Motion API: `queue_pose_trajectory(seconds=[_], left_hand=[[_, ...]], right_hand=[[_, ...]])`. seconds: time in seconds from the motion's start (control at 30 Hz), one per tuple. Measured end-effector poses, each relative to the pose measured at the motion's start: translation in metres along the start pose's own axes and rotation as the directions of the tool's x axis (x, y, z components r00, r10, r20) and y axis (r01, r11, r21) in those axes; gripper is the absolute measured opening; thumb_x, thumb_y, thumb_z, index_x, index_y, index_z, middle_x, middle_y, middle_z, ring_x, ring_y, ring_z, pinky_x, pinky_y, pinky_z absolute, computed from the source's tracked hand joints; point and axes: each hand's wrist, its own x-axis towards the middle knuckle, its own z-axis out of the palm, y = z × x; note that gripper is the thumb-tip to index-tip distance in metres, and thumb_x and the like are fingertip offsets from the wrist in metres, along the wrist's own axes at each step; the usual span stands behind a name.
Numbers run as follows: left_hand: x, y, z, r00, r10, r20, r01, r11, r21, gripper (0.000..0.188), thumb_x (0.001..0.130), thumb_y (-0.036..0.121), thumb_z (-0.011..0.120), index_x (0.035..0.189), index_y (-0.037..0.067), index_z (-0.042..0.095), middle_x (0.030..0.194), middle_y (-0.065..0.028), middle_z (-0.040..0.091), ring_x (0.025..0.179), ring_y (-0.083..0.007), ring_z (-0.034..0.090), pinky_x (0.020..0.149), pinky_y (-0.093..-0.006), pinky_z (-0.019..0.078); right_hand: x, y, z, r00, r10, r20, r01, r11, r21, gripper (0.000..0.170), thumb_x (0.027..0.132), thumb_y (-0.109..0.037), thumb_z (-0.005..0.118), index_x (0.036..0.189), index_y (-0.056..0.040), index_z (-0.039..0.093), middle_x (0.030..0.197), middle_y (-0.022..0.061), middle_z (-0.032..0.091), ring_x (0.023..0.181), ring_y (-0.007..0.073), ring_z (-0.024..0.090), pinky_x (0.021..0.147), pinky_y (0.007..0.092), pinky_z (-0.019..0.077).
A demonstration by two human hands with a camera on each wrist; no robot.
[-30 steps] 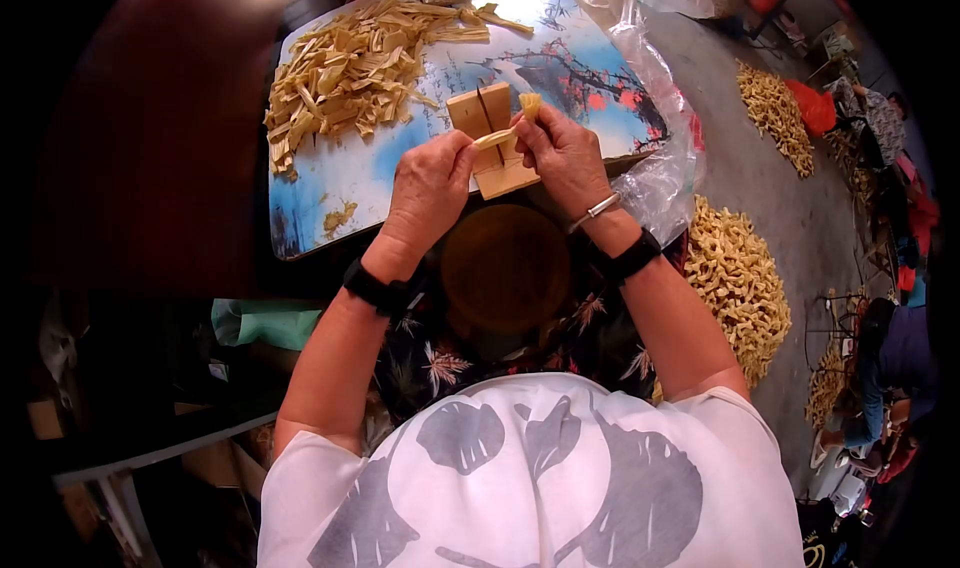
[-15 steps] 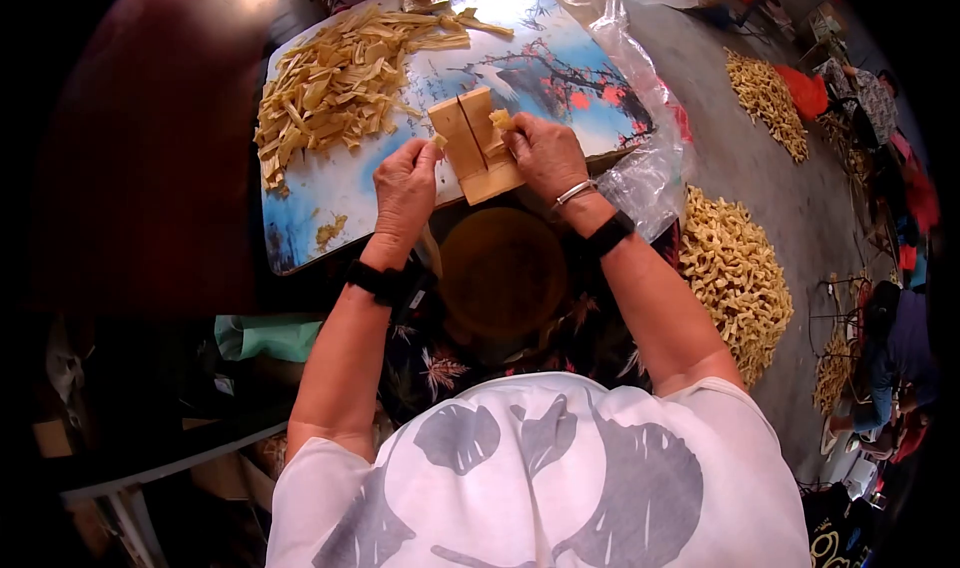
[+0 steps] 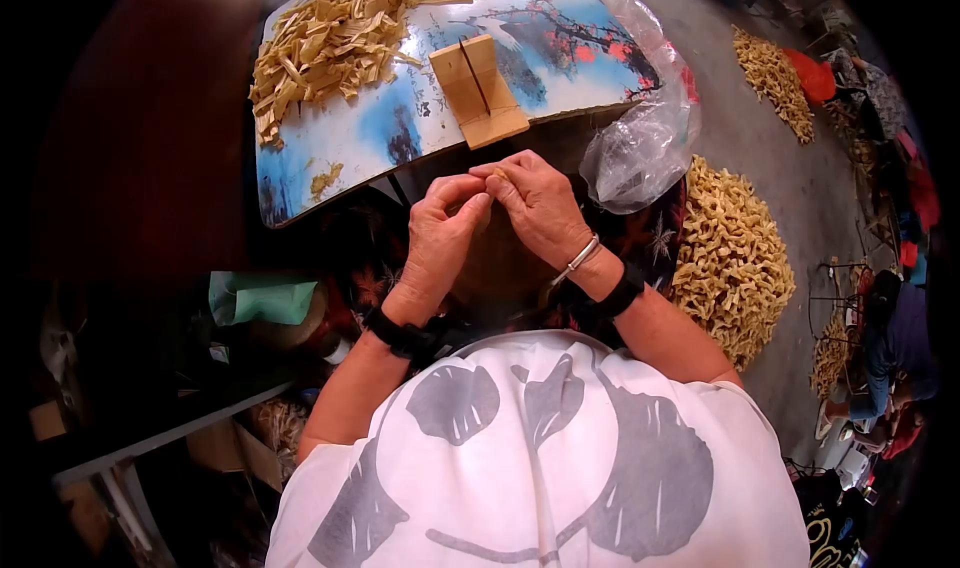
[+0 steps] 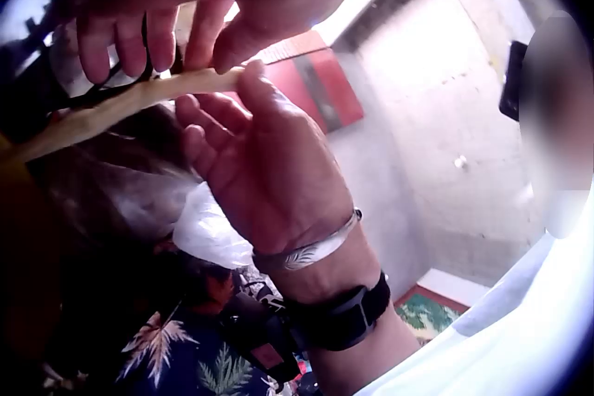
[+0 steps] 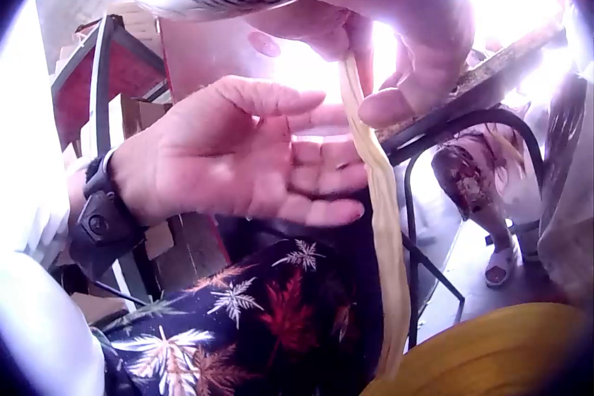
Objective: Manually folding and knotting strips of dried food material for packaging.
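Upper left of the head view: loose pile (image 3: 330,53) of flat, pale yellow strips on the painted table top (image 3: 360,128).

Left of centre: left hand (image 3: 435,243), fingers mostly straight, no closed hold seen. In the right wrist view its fingertips lie behind the strip (touching or not, I cannot tell).

Upper centre: slotted wooden block (image 3: 480,88) at the table's near edge.

Centre: the strip (image 5: 382,201), barely visible from the head; in the right wrist view it runs from upper middle down to the bottom, towards a yellow basin (image 5: 501,350). Looks light and limp, ridged lengthwise. Should bend easily, perhaps slick if damp; likely to split along the ridges or tear under a sharp tug. Best taken in a flat pinch near the upper end, thumb across the breadth, other hand steadying lower down.

Right of centre: right hand (image 3: 540,203), narrow pinch on the strip's upper end.

Far right: heap of short, crooked yellow pieces (image 3: 735,268) on the floor
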Motion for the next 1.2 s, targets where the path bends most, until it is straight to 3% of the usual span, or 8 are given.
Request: queue_pose_trajectory(seconds=[0.07, 0.17, 0.43, 0.6, 0.83, 0.97, 1.07, 1.2], left_hand=[[-0.009, -0.011, -0.009, 0.969, -0.238, -0.060, 0.236, 0.971, -0.039, 0.023, 0.094, 0.021, 0.065, 0.107, 0.003, 0.065, 0.094, -0.0037, 0.067, 0.086, -0.0122, 0.063, 0.083, -0.0239, 0.0503], [-0.020, -0.014, -0.016, 0.709, -0.635, 0.305, 0.700, 0.587, -0.406, 0.027, 0.094, 0.025, 0.065, 0.107, 0.001, 0.064, 0.094, -0.0049, 0.067, 0.087, -0.0155, 0.065, 0.082, -0.0274, 0.0530], [-0.015, -0.030, 0.003, 0.883, -0.429, 0.193, 0.469, 0.780, -0.413, 0.018, 0.094, 0.010, 0.062, 0.108, -0.001, 0.060, 0.089, -0.0024, 0.064, 0.076, -0.0113, 0.063, 0.070, -0.0274, 0.0556], [-0.007, -0.054, 0.000, 0.959, -0.220, -0.178, 0.248, 0.957, 0.151, 0.016, 0.090, 0.009, 0.061, 0.098, -0.004, 0.065, 0.078, -0.0039, 0.065, 0.064, -0.0132, 0.062, 0.059, -0.0282, 0.0501], [-0.023, -0.049, 0.005, 0.958, 0.288, -0.002, -0.131, 0.444, 0.886, 0.012, 0.085, 0.009, 0.059, 0.094, 0.010, 0.067, 0.082, -0.0148, 0.068, 0.074, -0.0345, 0.066, 0.062, -0.0418, 0.0516], [-0.029, -0.041, 0.006, 0.933, 0.278, 0.228, -0.277, 0.153, 0.949, 0.012, 0.081, 0.006, 0.064, 0.091, 0.013, 0.063, 0.076, -0.0095, 0.062, 0.069, -0.0298, 0.065, 0.058, -0.0387, 0.0523], [-0.035, -0.031, 0.008, 0.849, 0.400, 0.345, -0.413, 0.097, 0.905, 0.018, 0.079, 0.004, 0.065, 0.095, 0.013, 0.065, 0.072, -0.0073, 0.056, 0.063, -0.0257, 0.063, 0.055, -0.0349, 0.0504], [-0.033, -0.024, 0.013, 0.738, 0.558, 0.381, -0.515, 0.101, 0.851, 0.030, 0.077, 0.003, 0.065, 0.106, 0.010, 0.067, 0.070, -0.0071, 0.052, 0.060, -0.0243, 0.060, 0.053, -0.0336, 0.0491]], right_hand=[[-0.006, 0.004, 0.004, 1.000, 0.018, -0.026, -0.016, 0.998, 0.059, 0.015, 0.094, -0.017, 0.059, 0.099, -0.0065, 0.068, 0.084, 0.0133, 0.065, 0.074, 0.0319, 0.063, 0.065, 0.0375, 0.0503], [-0.023, -0.006, 0.003, 0.999, 0.026, 0.023, -0.027, 0.996, 0.085, 0.014, 0.094, -0.018, 0.059, 0.096, -0.0058, 0.065, 0.079, 0.0138, 0.064, 0.072, 0.0338, 0.064, 0.061, 0.0382, 0.0502], [-0.060, -0.014, -0.001, 0.989, 0.063, 0.134, -0.079, 0.989, 0.121, 0.015, 0.094, -0.019, 0.059, 0.091, -0.0041, 0.060, 0.079, 0.0167, 0.065, 0.071, 0.0368, 0.063, 0.061, 0.0383, 0.0507], [-0.066, -0.011, -0.003, 0.984, 0.108, 0.140, -0.117, 0.991, 0.061, 0.016, 0.095, -0.019, 0.059, 0.087, -0.0040, 0.059, 0.075, 0.0131, 0.066, 0.070, 0.0339, 0.065, 0.060, 0.0364, 0.0511], [-0.064, 0.006, -0.001, 0.969, 0.245, -0.029, -0.247, 0.964, -0.103, 0.013, 0.094, -0.015, 0.059, 0.086, -0.0055, 0.059, 0.073, 0.0103, 0.066, 0.068, 0.0328, 0.065, 0.059, 0.0376, 0.0516], [-0.061, 0.018, 0.007, 0.973, -0.154, -0.170, 0.107, 0.960, -0.259, 0.013, 0.095, -0.015, 0.059, 0.091, -0.0030, 0.059, 0.078, 0.0136, 0.066, 0.066, 0.0344, 0.066, 0.059, 0.0388, 0.0543], [-0.054, 0.017, 0.001, 0.850, 0.520, 0.083, -0.527, 0.834, 0.166, 0.017, 0.095, -0.017, 0.059, 0.093, -0.0003, 0.058, 0.077, 0.0150, 0.066, 0.063, 0.0307, 0.068, 0.051, 0.0362, 0.0548], [-0.051, 0.023, 0.010, 0.822, 0.558, 0.113, -0.569, 0.811, 0.135, 0.019, 0.094, -0.020, 0.061, 0.094, -0.0010, 0.059, 0.077, 0.0150, 0.068, 0.066, 0.0307, 0.069, 0.051, 0.0353, 0.0544]])
